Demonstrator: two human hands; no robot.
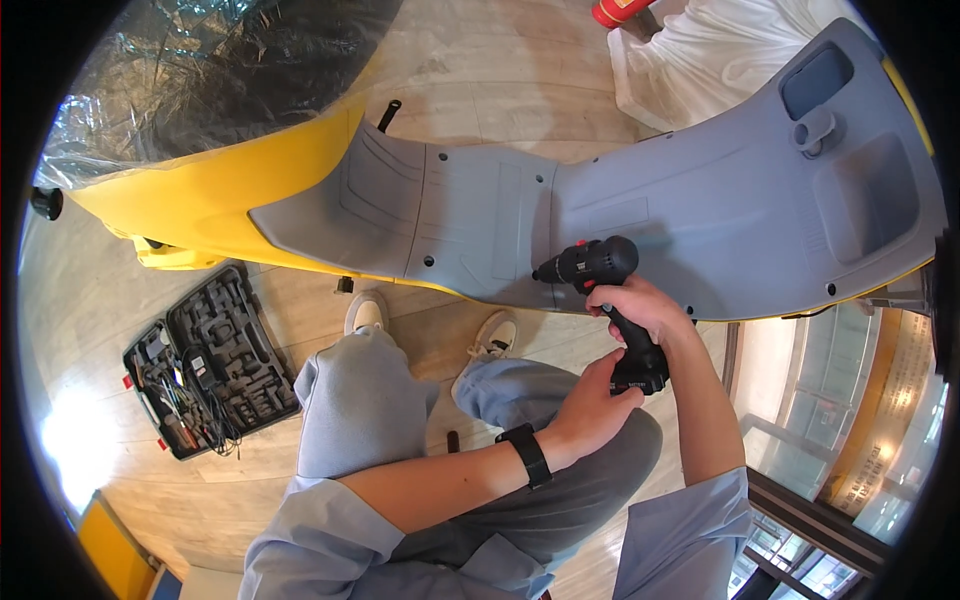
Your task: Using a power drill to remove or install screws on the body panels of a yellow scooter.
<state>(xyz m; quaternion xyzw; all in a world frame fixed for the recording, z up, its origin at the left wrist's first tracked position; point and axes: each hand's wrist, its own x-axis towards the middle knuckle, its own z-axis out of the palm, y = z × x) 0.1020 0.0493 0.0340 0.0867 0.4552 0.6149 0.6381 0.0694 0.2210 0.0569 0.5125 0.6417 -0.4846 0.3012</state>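
Black drill (606,262) is over the grey panel (625,180), near its closer edge, handle gripped by the right hand (648,306), base held by the left hand (590,410); open toolbox (228,300) on the floor (490,110).

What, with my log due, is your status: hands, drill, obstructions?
Right hand on drill grip, left hand at its base. Nose near grey panel, contact unclear. Open tool case aside, left.

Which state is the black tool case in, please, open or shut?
Open: the tool case lies spread on the floor, with tools and cables showing inside.
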